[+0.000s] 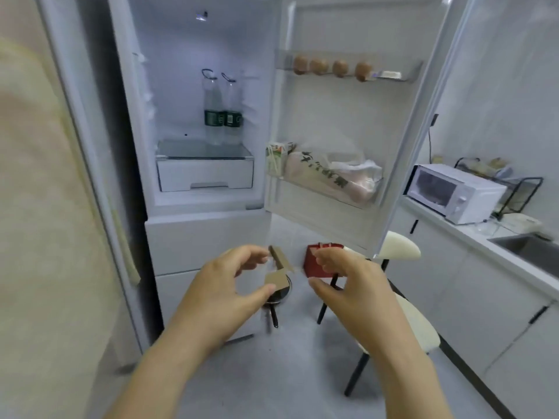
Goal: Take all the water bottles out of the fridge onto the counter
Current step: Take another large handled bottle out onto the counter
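Two water bottles (214,116) stand side by side inside the fridge (142,122). In front of the fridge, the left hand (230,282) and right hand (348,282) are loose and empty, likely ready to reach in.

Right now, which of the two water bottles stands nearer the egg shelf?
The right-hand bottle; the other bottle stands to its left, farther from the egg shelf.
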### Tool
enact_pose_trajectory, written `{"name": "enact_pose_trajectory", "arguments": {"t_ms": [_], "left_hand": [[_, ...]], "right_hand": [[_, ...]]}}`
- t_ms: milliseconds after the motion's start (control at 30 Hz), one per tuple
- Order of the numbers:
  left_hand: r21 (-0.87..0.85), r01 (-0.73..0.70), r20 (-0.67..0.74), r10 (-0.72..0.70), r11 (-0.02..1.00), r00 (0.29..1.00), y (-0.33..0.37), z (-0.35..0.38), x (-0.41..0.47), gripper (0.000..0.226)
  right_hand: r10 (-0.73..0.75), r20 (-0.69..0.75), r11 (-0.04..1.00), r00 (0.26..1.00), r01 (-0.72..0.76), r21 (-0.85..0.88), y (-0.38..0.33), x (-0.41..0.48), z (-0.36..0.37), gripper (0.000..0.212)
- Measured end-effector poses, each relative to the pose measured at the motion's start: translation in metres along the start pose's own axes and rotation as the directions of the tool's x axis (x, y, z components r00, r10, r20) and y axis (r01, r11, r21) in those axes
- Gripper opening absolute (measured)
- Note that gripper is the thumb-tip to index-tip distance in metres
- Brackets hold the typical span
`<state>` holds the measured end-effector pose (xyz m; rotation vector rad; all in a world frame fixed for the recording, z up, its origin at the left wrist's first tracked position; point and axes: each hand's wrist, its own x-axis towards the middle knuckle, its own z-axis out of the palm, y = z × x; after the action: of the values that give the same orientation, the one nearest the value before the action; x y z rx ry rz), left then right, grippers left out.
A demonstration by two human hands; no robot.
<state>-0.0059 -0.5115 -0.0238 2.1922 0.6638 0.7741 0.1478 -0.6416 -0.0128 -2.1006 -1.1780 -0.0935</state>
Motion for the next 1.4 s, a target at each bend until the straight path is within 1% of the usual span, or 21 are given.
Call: {"name": "enact_pose_trajectory", "arguments": {"t_ms": [167, 267, 533, 700, 867, 1067, 1233, 1400], "left_hand": [[0.03, 0.069, -0.1, -0.066, 0.997, 0.993, -0.041, -0.058, 0.0, 0.042], [0.034, 0.092, -0.15, -0.086, 0.995, 0.985, -0.061, -0.083, -0.001, 0.042], [0.016, 0.125, -0.193, -0.12, 0.992, 0.974, -0.094, -0.108, 0.022, 0.042], [0.024, 0.13, -0.197, -0.123, 0.991, 0.973, -0.105, -0.102, 0.064, 0.044], [0.039, 0.124, -0.233, -0.111, 0.992, 0.966, -0.114, -0.091, 0.123, 0.043], [0.023, 0.145, -0.28, -0.133, 0.989, 0.951, -0.123, -0.078, 0.194, 0.039], [0.013, 0.151, -0.294, -0.14, 0.989, 0.945, -0.14, -0.071, 0.241, 0.038], [0.02, 0.146, -0.292, -0.134, 0.989, 0.947, -0.166, -0.077, 0.287, 0.037]], "right_hand": [[-0.089, 0.071, 0.995, 0.994, 0.086, 0.041, -0.05, 0.029, 0.052, 0.042], [-0.136, 0.098, 0.99, 0.986, 0.131, 0.051, -0.072, 0.041, 0.076, 0.041], [-0.187, 0.103, 0.98, 0.977, 0.178, 0.091, -0.093, 0.081, 0.109, 0.04], [-0.196, 0.081, 0.974, 0.977, 0.184, 0.134, -0.087, 0.124, 0.121, 0.041], [-0.218, 0.072, 0.964, 0.973, 0.204, 0.174, -0.068, 0.181, 0.13, 0.039], [-0.245, 0.057, 0.952, 0.968, 0.229, 0.205, -0.044, 0.257, 0.139, 0.038], [-0.252, 0.066, 0.943, 0.966, 0.23, 0.239, -0.031, 0.307, 0.157, 0.037], [-0.257, 0.07, 0.944, 0.964, 0.235, 0.233, -0.029, 0.352, 0.186, 0.037]]}}
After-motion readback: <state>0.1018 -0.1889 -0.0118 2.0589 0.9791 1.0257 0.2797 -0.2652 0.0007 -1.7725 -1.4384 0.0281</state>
